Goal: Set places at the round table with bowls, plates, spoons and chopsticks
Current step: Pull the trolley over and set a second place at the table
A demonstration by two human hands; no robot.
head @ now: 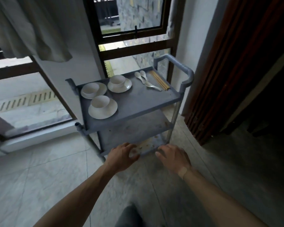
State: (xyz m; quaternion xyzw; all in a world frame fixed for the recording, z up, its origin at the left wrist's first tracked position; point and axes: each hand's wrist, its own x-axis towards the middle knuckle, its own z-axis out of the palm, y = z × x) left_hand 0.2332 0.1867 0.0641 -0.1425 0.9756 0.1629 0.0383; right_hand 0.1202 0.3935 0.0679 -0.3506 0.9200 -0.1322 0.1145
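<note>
A grey three-shelf cart stands ahead of me by the window. On its top shelf sit three white bowls, each on a white plate: the nearest set, one at the back left and one further right. White spoons and a bundle of wooden chopsticks lie at the shelf's far right. My left hand and my right hand are stretched out in front of me, fingers relaxed, holding nothing, well short of the top shelf. The round table is out of view.
The cart's handle rises at its far right end. A tall window and a white wall stand behind it, a pale curtain hangs at upper left, and a dark wooden door frame is on the right. Pale floor tiles lie underfoot.
</note>
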